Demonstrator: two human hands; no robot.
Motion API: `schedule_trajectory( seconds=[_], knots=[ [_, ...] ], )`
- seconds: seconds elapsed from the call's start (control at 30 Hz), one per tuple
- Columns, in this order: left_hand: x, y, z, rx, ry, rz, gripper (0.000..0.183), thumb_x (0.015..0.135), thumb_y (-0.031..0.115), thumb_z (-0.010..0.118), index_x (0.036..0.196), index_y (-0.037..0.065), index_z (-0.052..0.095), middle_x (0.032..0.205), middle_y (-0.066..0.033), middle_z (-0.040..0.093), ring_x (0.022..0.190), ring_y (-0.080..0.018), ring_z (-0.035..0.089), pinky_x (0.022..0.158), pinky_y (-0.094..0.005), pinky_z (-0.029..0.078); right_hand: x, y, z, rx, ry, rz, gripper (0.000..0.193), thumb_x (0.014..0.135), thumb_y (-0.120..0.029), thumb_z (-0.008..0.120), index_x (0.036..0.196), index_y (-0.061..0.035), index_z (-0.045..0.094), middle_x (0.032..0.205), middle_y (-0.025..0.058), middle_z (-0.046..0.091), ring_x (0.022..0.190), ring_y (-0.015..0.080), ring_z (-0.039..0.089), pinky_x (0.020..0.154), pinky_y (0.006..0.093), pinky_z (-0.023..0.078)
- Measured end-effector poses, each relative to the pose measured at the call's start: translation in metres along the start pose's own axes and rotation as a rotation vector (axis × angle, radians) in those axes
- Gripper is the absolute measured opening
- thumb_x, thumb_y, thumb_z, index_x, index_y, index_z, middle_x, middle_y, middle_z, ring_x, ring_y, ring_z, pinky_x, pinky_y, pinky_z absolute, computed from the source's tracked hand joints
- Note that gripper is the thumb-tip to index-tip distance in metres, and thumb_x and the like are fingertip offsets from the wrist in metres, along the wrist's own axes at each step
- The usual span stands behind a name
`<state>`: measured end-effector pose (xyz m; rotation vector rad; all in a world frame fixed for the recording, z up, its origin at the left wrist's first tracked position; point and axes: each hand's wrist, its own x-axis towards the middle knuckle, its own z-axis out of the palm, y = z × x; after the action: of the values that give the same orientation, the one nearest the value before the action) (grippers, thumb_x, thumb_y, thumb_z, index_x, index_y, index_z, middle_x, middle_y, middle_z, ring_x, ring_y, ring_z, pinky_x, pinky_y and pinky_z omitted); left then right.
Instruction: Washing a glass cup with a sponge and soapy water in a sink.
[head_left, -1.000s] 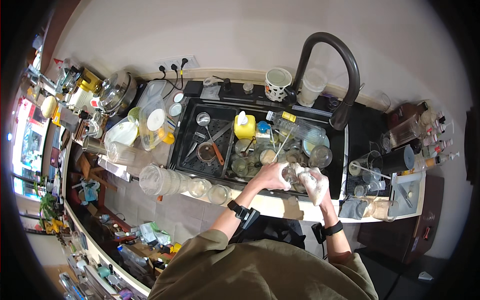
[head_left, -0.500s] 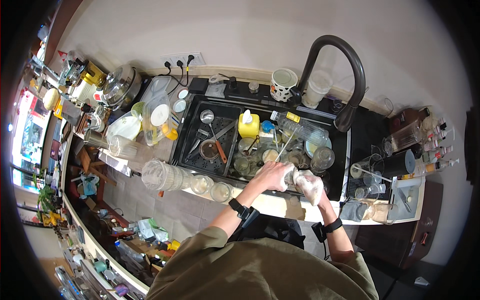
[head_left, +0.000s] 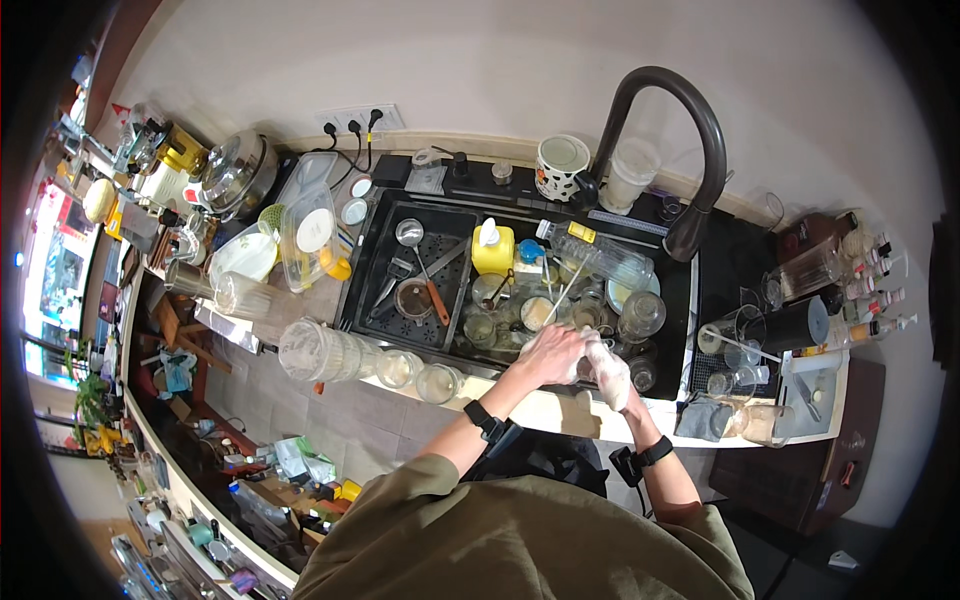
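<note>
Washing step, by the look of it: both hands meet over the sink's [head_left: 372,262] front right edge, working something small between them. Left hand [head_left: 553,354] curls around an item that cannot be made out; right hand [head_left: 610,372] is whitish, gloved or soapy, fingers wrapped, hold unclear. Likely next: a firm grip while turning the slick piece. Just beyond sit clear glasses [head_left: 640,312], round and smooth, packed close. A yellow soap bottle [head_left: 492,248] stands mid-sink, a clear plastic bottle [head_left: 592,252] lies tilted beside it. A dark curved tap [head_left: 690,140] arches above. Upturned glass jars [head_left: 318,352] line the counter left.
</note>
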<state>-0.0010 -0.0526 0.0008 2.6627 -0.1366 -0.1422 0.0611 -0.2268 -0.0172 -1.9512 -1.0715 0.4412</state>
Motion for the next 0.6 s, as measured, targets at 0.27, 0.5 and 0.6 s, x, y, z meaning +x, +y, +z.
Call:
schedule_trajectory(
  seconds=[0.27, 0.5, 0.6],
  knots=[
    [-0.01, 0.005, 0.012, -0.229, 0.236, -0.075, 0.076, 0.056, 0.032, 0.084, 0.123, 0.008, 0.056, 0.117, -0.0132, 0.061, 0.109, -0.0316, 0.06, 0.097, -0.045, 0.045, 0.007, -0.032, -0.029, 0.399, -0.129, 0.217, 0.019, 0.09, -0.012, 0.064, 0.107, -0.0018, 0.065, 0.099, 0.0066, 0.066, 0.088, 0.015, 0.061, 0.078, 0.0296, 0.051],
    [-0.007, -0.006, 0.018, -1.808, 0.238, -0.574, 0.039, 0.088, 0.016, 0.071, 0.124, 0.009, 0.059, 0.109, -0.0036, 0.064, 0.101, -0.0167, 0.064, 0.089, -0.0339, 0.053, -0.006, -0.042, -0.014, 0.196, 0.154, 0.248, 0.029, 0.094, -0.024, 0.059, 0.112, -0.0009, 0.06, 0.106, 0.0171, 0.065, 0.096, 0.028, 0.064, 0.083, 0.0344, 0.05],
    [0.004, -0.012, 0.017, -2.157, 0.387, -0.729, 0.039, 0.087, 0.015, 0.072, 0.124, 0.01, 0.06, 0.115, -0.0089, 0.063, 0.108, -0.0186, 0.061, 0.087, -0.0354, 0.053, -0.025, -0.029, 0.002, -0.548, 0.033, -0.187, 0.031, 0.081, -0.016, 0.061, 0.109, -0.0018, 0.061, 0.109, 0.0213, 0.064, 0.105, 0.0402, 0.059, 0.09, 0.0539, 0.046]
  ],
)
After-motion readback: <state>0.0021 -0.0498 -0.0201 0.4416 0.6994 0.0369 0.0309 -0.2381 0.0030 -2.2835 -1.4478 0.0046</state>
